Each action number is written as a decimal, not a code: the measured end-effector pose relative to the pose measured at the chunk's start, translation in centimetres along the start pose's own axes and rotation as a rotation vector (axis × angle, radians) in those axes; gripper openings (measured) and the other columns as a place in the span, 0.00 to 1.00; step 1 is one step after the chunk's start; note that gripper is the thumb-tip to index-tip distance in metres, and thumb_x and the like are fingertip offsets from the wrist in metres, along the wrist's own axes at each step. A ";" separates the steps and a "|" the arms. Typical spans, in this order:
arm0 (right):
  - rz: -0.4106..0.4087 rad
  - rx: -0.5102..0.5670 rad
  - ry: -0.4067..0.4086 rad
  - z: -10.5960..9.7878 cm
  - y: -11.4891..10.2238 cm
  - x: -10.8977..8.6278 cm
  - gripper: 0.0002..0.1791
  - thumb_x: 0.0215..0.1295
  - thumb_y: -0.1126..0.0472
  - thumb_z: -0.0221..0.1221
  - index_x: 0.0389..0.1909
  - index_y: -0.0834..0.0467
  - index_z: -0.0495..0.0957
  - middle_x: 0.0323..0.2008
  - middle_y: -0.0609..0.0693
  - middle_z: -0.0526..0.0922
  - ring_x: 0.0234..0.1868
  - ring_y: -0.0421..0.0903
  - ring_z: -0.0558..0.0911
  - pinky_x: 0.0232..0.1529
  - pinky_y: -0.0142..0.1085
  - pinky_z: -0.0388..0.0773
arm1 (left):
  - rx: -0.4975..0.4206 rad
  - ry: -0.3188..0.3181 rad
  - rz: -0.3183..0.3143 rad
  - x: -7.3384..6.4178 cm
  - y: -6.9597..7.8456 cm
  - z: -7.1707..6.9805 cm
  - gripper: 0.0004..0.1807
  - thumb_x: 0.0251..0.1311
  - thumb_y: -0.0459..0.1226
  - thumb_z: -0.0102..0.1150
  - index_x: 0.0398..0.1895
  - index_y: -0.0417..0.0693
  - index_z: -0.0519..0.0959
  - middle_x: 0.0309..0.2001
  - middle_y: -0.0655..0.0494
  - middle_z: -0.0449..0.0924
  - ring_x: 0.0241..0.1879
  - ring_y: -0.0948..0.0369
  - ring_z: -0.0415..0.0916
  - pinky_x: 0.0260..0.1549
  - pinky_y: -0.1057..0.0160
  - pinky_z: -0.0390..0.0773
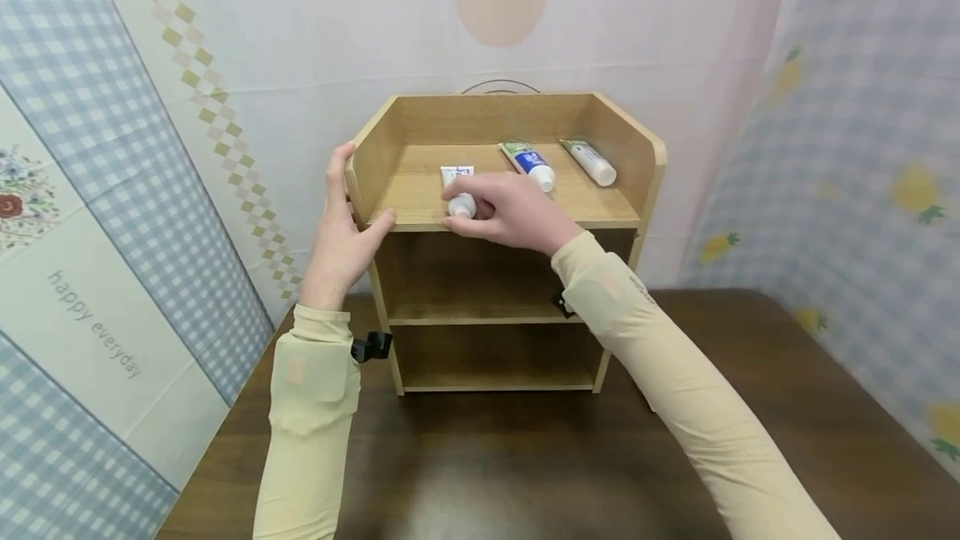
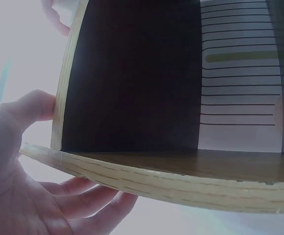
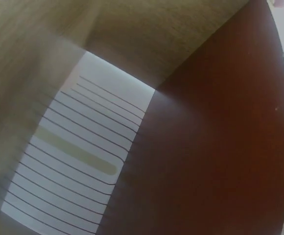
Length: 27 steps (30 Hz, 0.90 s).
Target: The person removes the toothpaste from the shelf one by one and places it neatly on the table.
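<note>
In the head view a small white tube (image 1: pixel 461 205) with blue print lies on the top board of a wooden shelf unit (image 1: pixel 427 161), cap towards the front edge. My right hand (image 1: pixel 517 207) pinches it near the cap between thumb and fingers. At the left side panel, my left hand (image 1: pixel 341 236) grips the unit, thumb at the front edge of the top board and fingers outside the panel. The left wrist view shows that thumb (image 2: pixel 34 105) against the board's edge. A blue, white and green toothpaste tube (image 1: pixel 531 163) and a white and green tube (image 1: pixel 590 162) lie farther right.
Below the top board are two lower shelf levels (image 1: pixel 487 273). The unit stands on a dark brown table (image 1: pixel 480 457) against a patterned cloth backdrop (image 1: pixel 300 65). Striped cloth shows through the unit's back in both wrist views.
</note>
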State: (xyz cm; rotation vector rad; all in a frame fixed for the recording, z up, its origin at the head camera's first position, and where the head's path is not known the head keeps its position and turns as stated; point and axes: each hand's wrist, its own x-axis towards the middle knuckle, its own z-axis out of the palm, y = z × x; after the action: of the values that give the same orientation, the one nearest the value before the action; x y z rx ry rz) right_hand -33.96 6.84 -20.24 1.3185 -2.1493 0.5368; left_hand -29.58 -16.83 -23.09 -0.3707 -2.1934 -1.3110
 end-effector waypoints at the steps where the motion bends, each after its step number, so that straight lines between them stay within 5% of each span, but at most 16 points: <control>1: -0.011 0.029 0.013 -0.1 -0.1 -0.1 0.13 0.60 0.51 0.65 0.41 0.54 0.81 0.17 0.45 0.65 0.22 0.38 0.64 0.29 0.31 0.62 | 0.005 0.000 0.001 0.0 0.1 -0.1 0.46 0.59 0.35 0.58 0.72 0.80 0.44 0.72 0.48 0.54 0.55 0.45 0.70 0.52 0.45 0.72; 7: -0.073 0.074 0.063 -0.1 -0.6 -1.0 0.16 0.54 0.51 0.70 0.40 0.54 0.80 0.17 0.44 0.61 0.22 0.36 0.61 0.30 0.30 0.62 | 0.021 -0.005 -0.019 0.0 0.3 -0.3 0.46 0.59 0.37 0.58 0.71 0.83 0.44 0.70 0.44 0.56 0.56 0.45 0.70 0.51 0.44 0.72; 17: -0.190 -0.338 0.356 0.8 -2.4 -2.4 0.15 0.54 0.52 0.69 0.38 0.56 0.82 0.24 0.46 0.84 0.23 0.40 0.79 0.28 0.35 0.71 | 0.040 -0.003 -0.033 -0.1 0.4 -0.6 0.46 0.59 0.39 0.58 0.71 0.85 0.44 0.70 0.45 0.58 0.56 0.45 0.71 0.50 0.44 0.72; 21: -0.158 -0.484 0.426 0.9 -3.3 -3.5 0.15 0.57 0.51 0.65 0.41 0.56 0.82 0.25 0.48 0.84 0.24 0.42 0.81 0.29 0.36 0.70 | 0.032 -0.007 -0.036 -0.2 0.3 -0.6 0.46 0.60 0.39 0.58 0.71 0.86 0.44 0.73 0.49 0.54 0.58 0.44 0.70 0.50 0.44 0.72; 27: -0.030 -0.491 0.502 0.8 -4.1 -5.3 0.16 0.58 0.54 0.63 0.44 0.57 0.83 0.31 0.50 0.87 0.31 0.46 0.84 0.34 0.39 0.76 | 0.029 -0.004 -0.039 -0.3 0.4 -0.6 0.46 0.60 0.39 0.58 0.71 0.87 0.44 0.74 0.55 0.51 0.57 0.45 0.70 0.50 0.44 0.72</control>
State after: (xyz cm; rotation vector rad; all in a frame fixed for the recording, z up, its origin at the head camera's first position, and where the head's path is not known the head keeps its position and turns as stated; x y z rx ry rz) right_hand -28.52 8.19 -24.08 0.8352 -1.6942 0.2620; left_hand -28.97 -17.14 -22.74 -0.3212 -2.2305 -1.2988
